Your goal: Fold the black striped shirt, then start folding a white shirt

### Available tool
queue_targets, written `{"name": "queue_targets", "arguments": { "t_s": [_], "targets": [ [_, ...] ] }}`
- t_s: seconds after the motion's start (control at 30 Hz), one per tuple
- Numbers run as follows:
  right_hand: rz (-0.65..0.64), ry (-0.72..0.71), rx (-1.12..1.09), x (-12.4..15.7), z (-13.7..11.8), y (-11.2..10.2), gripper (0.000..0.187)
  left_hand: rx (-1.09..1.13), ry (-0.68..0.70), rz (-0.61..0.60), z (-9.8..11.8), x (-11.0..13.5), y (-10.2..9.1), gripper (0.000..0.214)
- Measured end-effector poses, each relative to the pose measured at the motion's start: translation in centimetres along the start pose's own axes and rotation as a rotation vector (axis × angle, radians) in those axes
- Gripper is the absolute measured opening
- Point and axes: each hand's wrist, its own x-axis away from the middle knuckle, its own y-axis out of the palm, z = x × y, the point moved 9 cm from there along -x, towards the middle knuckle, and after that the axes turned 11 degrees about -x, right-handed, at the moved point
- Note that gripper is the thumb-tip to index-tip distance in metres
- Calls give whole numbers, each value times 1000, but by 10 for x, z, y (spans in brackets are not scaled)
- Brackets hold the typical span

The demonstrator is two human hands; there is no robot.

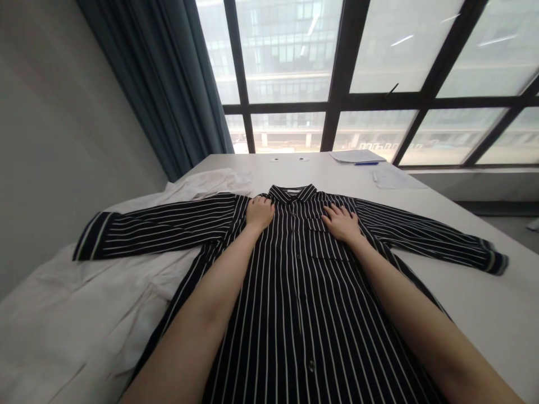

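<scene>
A black button-up shirt point(278, 292) with white stripes lies face up, collar at the far end and both sleeves stretched out to the sides. My left hand point(260, 212) rests on its upper chest near the left shoulder, palm down, fingers pointing away from me. On the other side, my right hand point(342, 222) lies flat over the top of the chest pocket point(330, 244) with its fingers spread. Neither hand grasps the fabric. My forearms cover parts of the shirt's sides, and its lower hem is out of view.
Under the shirt is a white table point(455, 224). Crumpled white cloth point(96, 303) spreads along the left side, partly beneath the left sleeve. Papers point(353, 156) and a blue pen point(366, 163) lie at the far edge, near the windows. A blue curtain point(168, 73) hangs at the left.
</scene>
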Motion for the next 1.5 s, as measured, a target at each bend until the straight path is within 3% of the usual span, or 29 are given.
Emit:
{"name": "queue_targets", "arguments": {
  "t_s": [0.17, 0.37, 0.47, 0.57, 0.73, 0.93, 1.03, 1.2, 1.37, 1.5],
  "targets": [
    [3, -4, 7, 0, -1, -1, 59, -92, -161, -26, -54, -25, 3, 34],
    [5, 1, 10, 0, 0, 0, 58, -163, -121, -22, -81, -37, 0, 27],
    [10, 0, 10, 0, -1, -1, 58, -178, -118, 22, -80, -38, -7, 37],
    [9, -1, 11, 1, -1, -1, 58, -182, -69, 48, -66, -40, -10, 41],
    [2, 0, 9, 0, -1, -1, 59, -168, 22, -29, -43, -41, 1, 32],
    [5, -4, 3, 1, -2, -2, 59, -178, -58, -39, -67, -43, -3, 44],
    [13, -4, -2, 2, -2, -3, 58, -177, -54, -94, -78, -47, 0, 37],
    [13, -1, -6, 2, -2, -3, 58, -175, -23, -145, -81, -48, 5, 23],
    [11, 2, -8, 1, -1, -3, 59, -160, -92, -137, -90, -47, 2, 28],
    [14, 1, -7, 1, -1, -2, 59, -137, -92, -213, -93, -51, 9, 24]
  ]
}}
